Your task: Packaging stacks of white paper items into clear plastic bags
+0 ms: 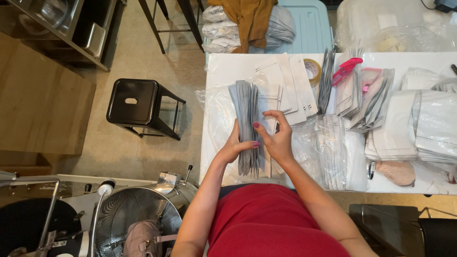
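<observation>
Both hands grip an upright stack of flat grey pouches (pixel 246 119) above the white table (pixel 223 64). My left hand (pixel 234 145) clasps the stack from its left side, thumb across the edges. On the other side my right hand (pixel 277 138) presses against it, fingers curled over a white pouch at the stack's right face. Under the hands lies a clear plastic bag (pixel 214 107). More white pouches (pixel 290 81) fan out just beyond the stack.
Several piles of bagged white and grey pouches (pixel 381 119) cover the table's right half, with a tape roll (pixel 312 69) and a pink tool (pixel 346 69). A black stool (pixel 135 102) stands on the floor to the left. A metal machine with a mesh drum (pixel 133 214) sits at lower left.
</observation>
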